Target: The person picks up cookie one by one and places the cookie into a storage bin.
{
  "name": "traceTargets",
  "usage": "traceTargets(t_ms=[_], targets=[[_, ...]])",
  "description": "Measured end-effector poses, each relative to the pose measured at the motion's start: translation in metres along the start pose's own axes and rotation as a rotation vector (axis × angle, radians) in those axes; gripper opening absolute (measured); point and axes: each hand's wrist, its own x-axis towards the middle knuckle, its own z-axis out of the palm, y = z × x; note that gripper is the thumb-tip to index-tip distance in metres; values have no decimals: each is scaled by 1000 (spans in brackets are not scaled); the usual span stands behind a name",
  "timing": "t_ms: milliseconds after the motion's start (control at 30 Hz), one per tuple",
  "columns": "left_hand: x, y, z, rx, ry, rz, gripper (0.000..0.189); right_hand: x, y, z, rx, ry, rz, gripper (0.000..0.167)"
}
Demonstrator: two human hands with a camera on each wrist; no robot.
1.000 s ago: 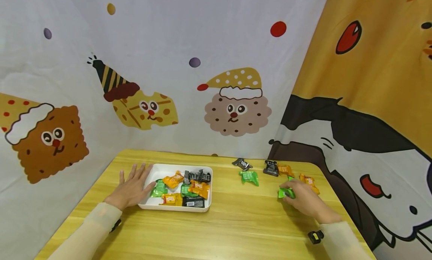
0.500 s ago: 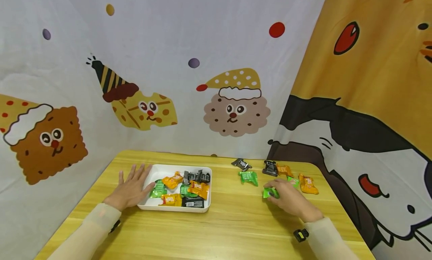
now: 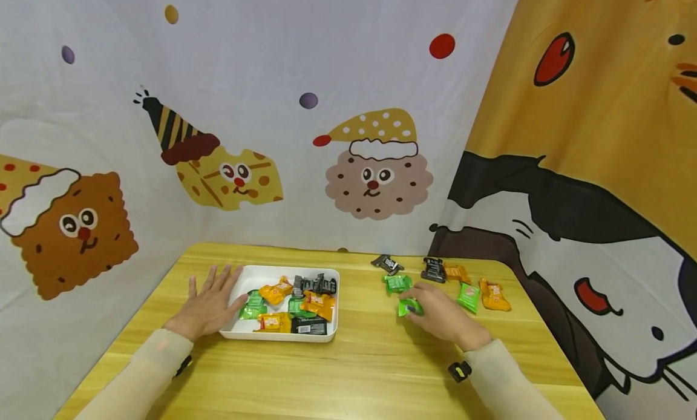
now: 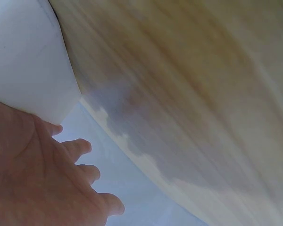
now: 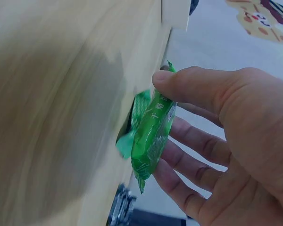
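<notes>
In the head view my left hand [image 3: 206,305] rests against the left side of a white tray [image 3: 278,337], fingers spread and straight, the thumb reaching over the rim. The left wrist view shows its palm beside the tray's outer wall [image 4: 28,61]. Inside the tray lie several green, orange and black wrapped candies. My right hand [image 3: 443,314] pinches a green wrapped candy [image 5: 153,129] between thumb and fingers, above the table to the right of the tray. Just behind it another green candy [image 3: 397,284] lies on the table.
On the right of the wooden table [image 3: 305,377] lie two black candies, one [image 3: 388,264] farther left, an orange candy [image 3: 456,273], a light green candy [image 3: 469,298] and a second orange candy [image 3: 494,295]. A patterned cloth [image 3: 261,57] hangs behind the table.
My right hand has moved left with the green candy, from beside the orange candies toward the tray, uncovering the light green one. The left hand has stayed at the tray.
</notes>
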Motion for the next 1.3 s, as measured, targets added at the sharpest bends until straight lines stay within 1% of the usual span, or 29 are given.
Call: traceTargets(t_ms=[100,233,500,900,1300], targets=[[0,-1,0,4,4,3,86,7,-8,2,-5,3,-46,40],[0,-1,0,10,4,4,87,16,-19,5,-9,1,-86,40],[0,1,-1,-1,-1,0,87,36,-43,12,0,-27,-93,41],[-1,1,-2,-9,-3,-1,87,63,-84,16,7,-52,-199,42],[0,2,-2,-4,-3,1,86,83,-120,21,3,-84,-261,43]])
